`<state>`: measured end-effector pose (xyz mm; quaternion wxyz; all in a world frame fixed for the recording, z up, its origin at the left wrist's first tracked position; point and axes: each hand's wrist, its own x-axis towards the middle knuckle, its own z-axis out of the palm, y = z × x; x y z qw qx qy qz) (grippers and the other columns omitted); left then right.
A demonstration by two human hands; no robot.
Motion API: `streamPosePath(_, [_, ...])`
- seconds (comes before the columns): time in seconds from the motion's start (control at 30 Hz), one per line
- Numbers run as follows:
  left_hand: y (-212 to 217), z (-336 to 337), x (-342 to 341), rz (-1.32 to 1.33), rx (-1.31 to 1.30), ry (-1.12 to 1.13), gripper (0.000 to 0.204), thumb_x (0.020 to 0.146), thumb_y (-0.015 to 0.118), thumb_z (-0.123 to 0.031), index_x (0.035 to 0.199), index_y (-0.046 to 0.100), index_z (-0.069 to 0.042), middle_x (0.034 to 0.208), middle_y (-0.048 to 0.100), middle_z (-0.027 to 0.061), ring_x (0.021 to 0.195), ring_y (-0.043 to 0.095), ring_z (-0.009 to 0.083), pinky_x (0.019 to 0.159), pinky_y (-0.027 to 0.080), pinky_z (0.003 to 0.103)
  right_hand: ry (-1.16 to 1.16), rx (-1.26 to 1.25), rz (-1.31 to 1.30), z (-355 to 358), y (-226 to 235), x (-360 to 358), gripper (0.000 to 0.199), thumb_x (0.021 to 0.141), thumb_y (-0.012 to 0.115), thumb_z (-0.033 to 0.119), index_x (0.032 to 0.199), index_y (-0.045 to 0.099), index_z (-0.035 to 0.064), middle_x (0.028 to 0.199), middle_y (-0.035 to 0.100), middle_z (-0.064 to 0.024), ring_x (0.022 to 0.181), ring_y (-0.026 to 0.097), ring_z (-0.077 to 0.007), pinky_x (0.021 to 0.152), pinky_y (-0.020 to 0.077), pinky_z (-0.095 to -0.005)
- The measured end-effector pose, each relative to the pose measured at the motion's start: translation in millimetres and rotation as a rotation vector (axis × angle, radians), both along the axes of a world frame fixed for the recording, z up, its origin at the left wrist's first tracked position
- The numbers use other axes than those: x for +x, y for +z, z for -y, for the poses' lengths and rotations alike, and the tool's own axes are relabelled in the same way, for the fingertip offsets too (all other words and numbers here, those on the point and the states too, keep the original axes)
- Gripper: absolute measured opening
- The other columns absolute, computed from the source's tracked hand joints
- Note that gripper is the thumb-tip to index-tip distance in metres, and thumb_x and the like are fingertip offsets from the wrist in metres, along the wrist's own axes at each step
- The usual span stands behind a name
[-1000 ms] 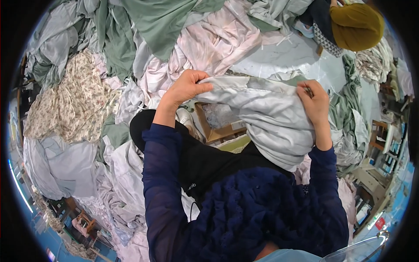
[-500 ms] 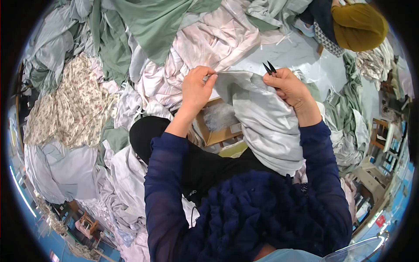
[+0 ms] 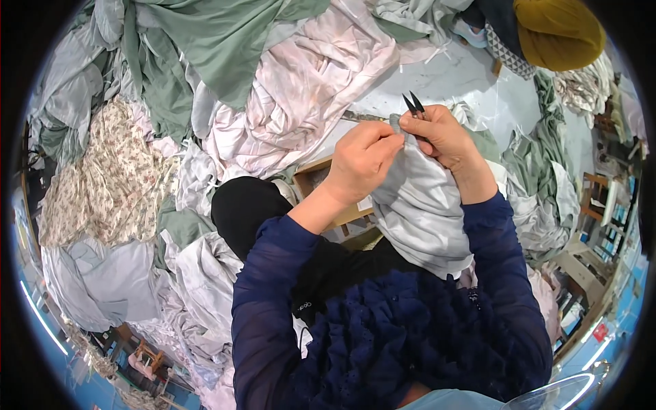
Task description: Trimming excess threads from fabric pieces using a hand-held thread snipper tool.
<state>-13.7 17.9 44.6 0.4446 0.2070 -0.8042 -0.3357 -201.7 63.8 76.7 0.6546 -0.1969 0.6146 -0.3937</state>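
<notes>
A light grey cloth (image 3: 424, 212) with a ribbed edge hangs from my hands over my lap. My left hand (image 3: 362, 160) is closed in a pinch on its edge, close beside the right one. My right hand (image 3: 441, 140) grips the same edge between thumb and finger. Tucked in that right hand is a pair of thread snips (image 3: 413, 104), their dark pointed blades apart and sticking up past the thumb. The handles are hidden by the fingers, and part of the cloth edge lies behind the left hand.
Below my hands is an open cardboard box (image 3: 314, 167), partly covered by the left arm. Heaped garments surround me: green cloth (image 3: 219, 48), pale pink cloth (image 3: 301, 89) and floral cloth (image 3: 102, 171). At the far right a person in a mustard head covering (image 3: 557, 34) sits by the pale table (image 3: 437, 82).
My left hand has moved right along the cloth's edge until it meets the right hand. The edge that was stretched between them is now gathered. The right hand still holds the snips.
</notes>
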Motion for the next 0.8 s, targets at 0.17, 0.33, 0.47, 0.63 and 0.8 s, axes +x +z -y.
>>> streamPosePath(0.17, [-2.6, 1.0, -2.3, 0.061, -0.08, -0.053, 0.013, 0.072, 0.069, 0.0, 0.084, 0.065, -0.002, 0.086, 0.06, 0.0074, 0.076, 0.062, 0.0243, 0.064, 0.053, 0.034, 0.077, 0.033, -0.099, -0.4, -3.0, -0.2, 0.019, 0.089, 0.072, 0.02, 0.081, 0.063, 0.0044, 0.059, 0.053, 0.0051, 0.041, 0.042, -0.002, 0.037, 0.0271, -0.0186])
streamPosePath(0.33, [-6.9, 0.0, 0.0, 0.174, -0.148, -0.074, 0.011, 0.071, 0.065, 0.0, 0.081, 0.06, -0.002, 0.084, 0.058, 0.0077, 0.074, 0.061, 0.0239, 0.06, 0.051, 0.034, 0.126, -0.014, -0.118, 0.2, -5.0, 8.8, 0.02, 0.09, 0.071, 0.02, 0.081, 0.063, 0.0039, 0.06, 0.054, 0.0049, 0.042, 0.044, -0.0022, 0.037, 0.0282, -0.0188])
streamPosePath(0.47, [-3.0, -0.1, 0.8, 0.203, -0.163, -0.021, 0.013, 0.07, 0.066, 0.0, 0.078, 0.057, -0.004, 0.081, 0.058, 0.008, 0.07, 0.061, 0.0242, 0.056, 0.05, 0.034, 0.099, 0.0, -0.14, 1.4, -5.2, 8.2, 0.019, 0.09, 0.07, 0.019, 0.082, 0.064, 0.0035, 0.061, 0.054, 0.0055, 0.042, 0.043, -0.0017, 0.038, 0.0288, -0.0187])
streamPosePath(0.63, [1.2, 2.8, 10.8, 0.121, 0.05, 0.026, 0.013, 0.072, 0.066, 0.002, 0.079, 0.057, -0.003, 0.076, 0.057, 0.0085, 0.063, 0.059, 0.0237, 0.054, 0.048, 0.033, 0.061, 0.001, -0.171, 0.5, -3.3, 5.0, 0.017, 0.09, 0.071, 0.02, 0.085, 0.065, 0.0039, 0.062, 0.054, 0.0065, 0.042, 0.043, -0.0012, 0.038, 0.03, -0.0182])
streamPosePath(0.8, [-3.4, 6.8, 16.1, 0.038, 0.335, 0.003, 0.011, 0.076, 0.066, 0.003, 0.081, 0.058, -0.002, 0.075, 0.058, 0.0096, 0.055, 0.055, 0.0231, 0.05, 0.045, 0.032, 0.016, -0.016, -0.124, 1.6, -2.7, 5.8, 0.019, 0.089, 0.073, 0.021, 0.088, 0.066, 0.0039, 0.063, 0.055, 0.0067, 0.042, 0.044, -0.0011, 0.038, 0.0308, -0.0179])
